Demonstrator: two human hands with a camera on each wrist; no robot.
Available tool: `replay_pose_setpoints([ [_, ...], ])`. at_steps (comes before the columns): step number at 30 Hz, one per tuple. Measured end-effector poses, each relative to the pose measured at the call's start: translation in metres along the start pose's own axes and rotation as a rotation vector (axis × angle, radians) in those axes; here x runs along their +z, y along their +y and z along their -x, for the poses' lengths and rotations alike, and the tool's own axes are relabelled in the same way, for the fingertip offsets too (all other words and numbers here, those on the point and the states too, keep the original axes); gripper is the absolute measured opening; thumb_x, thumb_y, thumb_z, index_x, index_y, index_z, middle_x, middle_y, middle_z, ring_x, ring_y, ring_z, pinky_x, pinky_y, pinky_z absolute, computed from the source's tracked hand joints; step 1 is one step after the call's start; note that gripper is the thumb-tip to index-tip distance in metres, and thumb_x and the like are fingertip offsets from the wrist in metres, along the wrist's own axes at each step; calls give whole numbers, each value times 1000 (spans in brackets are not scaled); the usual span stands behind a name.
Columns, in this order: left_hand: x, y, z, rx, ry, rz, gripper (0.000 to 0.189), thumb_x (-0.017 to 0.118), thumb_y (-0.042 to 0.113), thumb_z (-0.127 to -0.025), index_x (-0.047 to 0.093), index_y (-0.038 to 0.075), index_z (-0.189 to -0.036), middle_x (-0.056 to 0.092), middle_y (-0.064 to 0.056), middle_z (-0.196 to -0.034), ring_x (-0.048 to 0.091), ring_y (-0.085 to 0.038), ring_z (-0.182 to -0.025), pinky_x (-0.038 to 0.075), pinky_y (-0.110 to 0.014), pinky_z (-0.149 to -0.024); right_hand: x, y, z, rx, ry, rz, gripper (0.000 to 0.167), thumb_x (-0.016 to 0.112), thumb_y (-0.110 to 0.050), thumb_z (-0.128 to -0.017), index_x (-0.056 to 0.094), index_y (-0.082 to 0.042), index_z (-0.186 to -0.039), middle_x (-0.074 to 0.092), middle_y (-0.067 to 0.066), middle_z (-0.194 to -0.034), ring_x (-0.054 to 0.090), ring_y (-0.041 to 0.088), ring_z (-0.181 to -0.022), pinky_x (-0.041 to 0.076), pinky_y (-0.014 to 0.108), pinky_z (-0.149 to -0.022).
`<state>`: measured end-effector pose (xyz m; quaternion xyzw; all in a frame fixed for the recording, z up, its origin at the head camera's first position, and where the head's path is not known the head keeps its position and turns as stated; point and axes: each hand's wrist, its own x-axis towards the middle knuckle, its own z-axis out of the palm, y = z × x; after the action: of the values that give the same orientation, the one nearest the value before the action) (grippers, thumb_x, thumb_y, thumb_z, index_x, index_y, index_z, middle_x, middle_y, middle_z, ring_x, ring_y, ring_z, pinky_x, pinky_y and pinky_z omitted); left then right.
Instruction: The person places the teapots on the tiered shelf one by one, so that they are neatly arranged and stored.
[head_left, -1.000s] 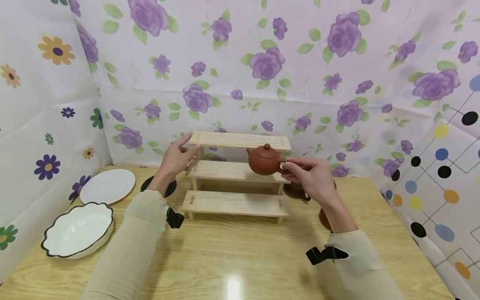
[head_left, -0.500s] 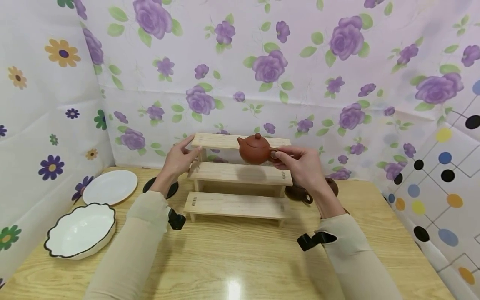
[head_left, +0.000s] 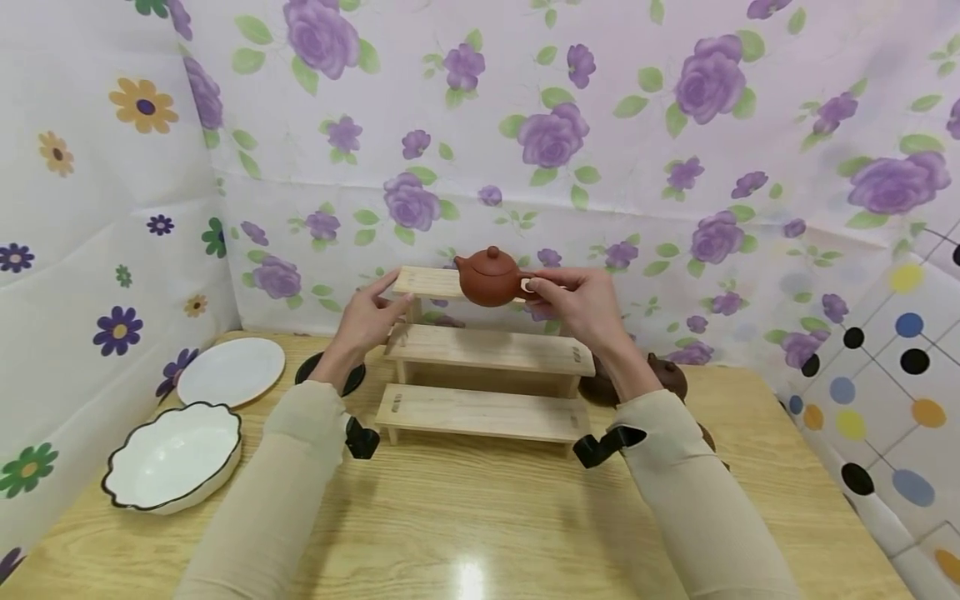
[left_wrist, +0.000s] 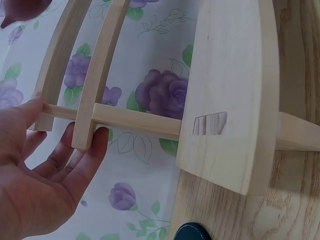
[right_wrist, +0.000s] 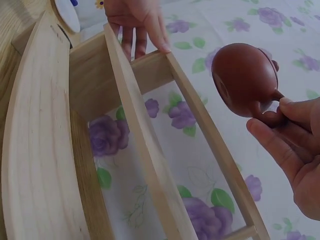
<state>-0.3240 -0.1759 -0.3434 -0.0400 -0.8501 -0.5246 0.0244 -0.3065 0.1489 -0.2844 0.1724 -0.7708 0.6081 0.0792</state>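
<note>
By its handle, my right hand pinches a reddish-brown clay teapot. The pot is held above the top board of a three-tier wooden shelf, spout to the left. In the right wrist view, a gap shows between the teapot and the top board. My left hand grips the left end of the shelf's top tier. Seen from the left wrist, the left hand has its thumb at the top board's end and its fingers around the framework below.
A white plate and a scalloped white bowl with a dark rim stand at left. A black round dish lies behind my left wrist. Dark brown teapots sit right of the shelf, partly behind my right arm. Patterned cloth hangs behind.
My right hand has carried the teapot left and upward, from in front of the shelf's right part to above its top board. The left hand keeps its hold on the shelf.
</note>
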Motion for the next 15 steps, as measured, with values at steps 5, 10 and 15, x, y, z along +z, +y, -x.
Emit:
replay_pose_setpoints([
  [5, 0, 1, -1, 2, 0, 3, 68, 57, 46, -109, 28, 34, -169, 64, -22, -126, 63, -20, -81, 49, -27, -58, 14, -1, -17, 18, -16, -14, 25, 73, -11, -102, 78, 6, -119, 76, 29, -115, 81, 18, -85, 64, 38, -80],
  [10, 0, 1, -1, 2, -6, 7, 68, 58, 46, -109, 28, 34, -169, 65, -21, -126, 61, -19, -75, 49, -28, -59, 26, -1, -32, 23, -22, -15, 24, 73, -10, -101, 78, 6, -119, 75, 29, -118, 81, 19, -85, 64, 32, -79],
  [15, -2, -1, -1, 1, 6, 5, 68, 58, 47, -109, 29, 34, -169, 66, -20, -126, 65, -23, -83, 48, -29, -59, 37, 0, -42, 29, -47, -17, 25, 73, -9, -101, 78, 7, -120, 76, 28, -118, 81, 25, -86, 64, 34, -78],
])
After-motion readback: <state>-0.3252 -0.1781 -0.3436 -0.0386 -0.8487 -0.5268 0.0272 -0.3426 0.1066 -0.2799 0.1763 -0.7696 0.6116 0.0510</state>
